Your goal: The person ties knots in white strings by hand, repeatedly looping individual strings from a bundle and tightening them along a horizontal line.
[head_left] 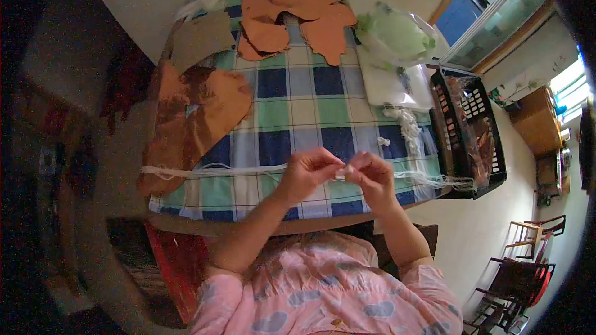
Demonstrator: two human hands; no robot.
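Note:
Close to the table's near edge, my left hand (305, 175) and my right hand (374, 178) meet with fingertips pinched together. A small white bit of string (340, 174) shows between them, its details blurred. Long white strings (233, 171) run leftward from my left hand across the checked cloth, over a copper-coloured sheet piece. More white strings (428, 178) stretch from my right hand toward the black basket. Just beyond my right hand lies a small white knotted bit (383, 141).
Copper-coloured cut pieces (335, 28) lie at the back and another (217, 102) at the left of the checked tablecloth (298, 108). A clear bag with green contents (397, 34) rests on white sheets (385, 87). A black basket (447, 124) stands right; chairs (515, 279) stand beyond.

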